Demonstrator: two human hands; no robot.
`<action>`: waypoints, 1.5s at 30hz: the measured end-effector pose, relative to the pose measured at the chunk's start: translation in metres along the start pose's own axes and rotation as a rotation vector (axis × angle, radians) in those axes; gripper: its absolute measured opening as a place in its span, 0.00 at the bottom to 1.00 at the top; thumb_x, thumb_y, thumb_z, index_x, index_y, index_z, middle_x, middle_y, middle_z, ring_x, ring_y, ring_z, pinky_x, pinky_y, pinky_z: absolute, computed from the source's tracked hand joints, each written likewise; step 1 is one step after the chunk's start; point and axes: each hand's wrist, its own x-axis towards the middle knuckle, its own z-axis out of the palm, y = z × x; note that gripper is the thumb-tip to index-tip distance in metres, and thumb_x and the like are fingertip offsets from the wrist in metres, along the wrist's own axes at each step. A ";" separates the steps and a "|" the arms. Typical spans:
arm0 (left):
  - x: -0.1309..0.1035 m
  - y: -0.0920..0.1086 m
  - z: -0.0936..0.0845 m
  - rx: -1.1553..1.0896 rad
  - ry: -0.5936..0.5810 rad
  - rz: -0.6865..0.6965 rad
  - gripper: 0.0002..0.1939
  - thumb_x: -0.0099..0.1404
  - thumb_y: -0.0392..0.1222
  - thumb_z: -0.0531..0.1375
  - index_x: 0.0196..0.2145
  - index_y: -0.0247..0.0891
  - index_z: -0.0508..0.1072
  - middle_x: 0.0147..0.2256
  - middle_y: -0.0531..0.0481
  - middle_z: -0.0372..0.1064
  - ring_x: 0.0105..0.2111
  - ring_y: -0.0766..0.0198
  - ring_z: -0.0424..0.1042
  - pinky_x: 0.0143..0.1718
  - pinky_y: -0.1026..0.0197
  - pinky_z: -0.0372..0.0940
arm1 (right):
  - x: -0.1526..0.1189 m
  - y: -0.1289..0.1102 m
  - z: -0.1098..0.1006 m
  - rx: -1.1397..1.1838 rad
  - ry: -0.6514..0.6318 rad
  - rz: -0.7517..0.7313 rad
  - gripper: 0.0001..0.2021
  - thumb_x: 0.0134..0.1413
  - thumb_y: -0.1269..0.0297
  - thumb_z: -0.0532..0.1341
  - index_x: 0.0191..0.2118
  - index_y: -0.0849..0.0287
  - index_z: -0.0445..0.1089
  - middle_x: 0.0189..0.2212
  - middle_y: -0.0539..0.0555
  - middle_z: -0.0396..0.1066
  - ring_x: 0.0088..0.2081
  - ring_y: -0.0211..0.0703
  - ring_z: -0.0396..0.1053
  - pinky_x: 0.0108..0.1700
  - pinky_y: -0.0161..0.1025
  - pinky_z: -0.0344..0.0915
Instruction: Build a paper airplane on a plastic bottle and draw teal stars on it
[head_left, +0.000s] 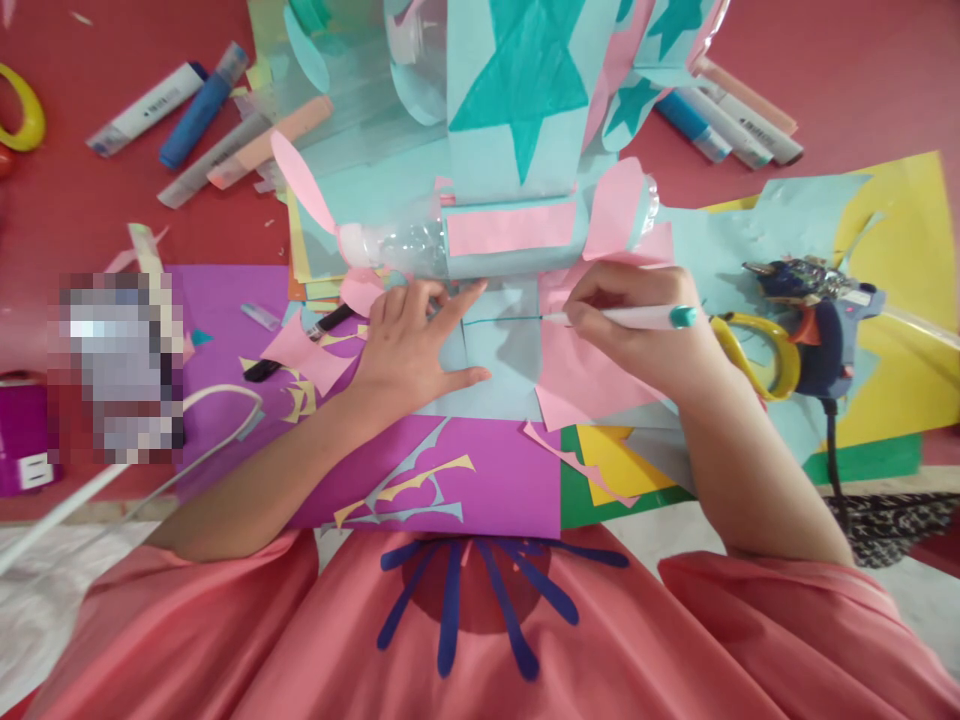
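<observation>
A teal line (502, 320) was drawn on light blue paper (510, 375) with a marker (652, 318) gripped in the right hand (645, 350).
Nearest, offcuts (450, 512) were strewn over a purple sheet (517, 480). Beyond them, the blue paper was pressed down by the left hand (409, 345), thumb and forefinger spread wide; the line was met by the marker's tip, and no cut was seen along it. Just past the hands, a clear bottle (409, 245) was laid sideways, already dressed with a blue band (517, 264) and pink strip (514, 228). Farthest, a teal star (521, 90) was already coloured in.

Craft table (862, 60), wider room unclear: markers (645, 318), glue gun (829, 345), paper scraps (319, 355).
</observation>
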 end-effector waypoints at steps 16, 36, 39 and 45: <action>-0.001 -0.005 0.006 -0.034 0.075 0.054 0.43 0.58 0.59 0.66 0.66 0.48 0.55 0.49 0.42 0.57 0.49 0.47 0.59 0.53 0.47 0.55 | -0.021 0.025 0.028 0.118 0.143 0.028 0.02 0.51 0.68 0.62 0.30 0.53 0.70 0.26 0.50 0.75 0.29 0.43 0.73 0.33 0.41 0.73; -0.001 -0.004 0.004 -0.031 0.055 0.043 0.43 0.58 0.59 0.66 0.66 0.47 0.55 0.50 0.40 0.58 0.50 0.45 0.59 0.53 0.46 0.55 | -0.020 0.019 0.036 0.103 0.100 0.045 0.04 0.49 0.71 0.59 0.28 0.55 0.66 0.25 0.50 0.72 0.28 0.42 0.73 0.32 0.40 0.71; -0.001 -0.004 0.005 -0.039 0.066 0.042 0.43 0.58 0.59 0.66 0.66 0.47 0.56 0.49 0.41 0.58 0.50 0.46 0.59 0.53 0.46 0.54 | -0.024 0.020 0.039 0.100 0.081 0.029 0.03 0.49 0.70 0.60 0.29 0.55 0.65 0.24 0.50 0.72 0.26 0.40 0.71 0.30 0.38 0.68; -0.001 -0.006 0.007 -0.027 0.102 0.068 0.43 0.58 0.61 0.65 0.66 0.46 0.57 0.48 0.41 0.59 0.49 0.47 0.60 0.52 0.47 0.55 | -0.031 0.011 0.044 0.106 -0.007 -0.038 0.03 0.53 0.68 0.59 0.29 0.56 0.65 0.25 0.50 0.71 0.25 0.36 0.68 0.27 0.34 0.64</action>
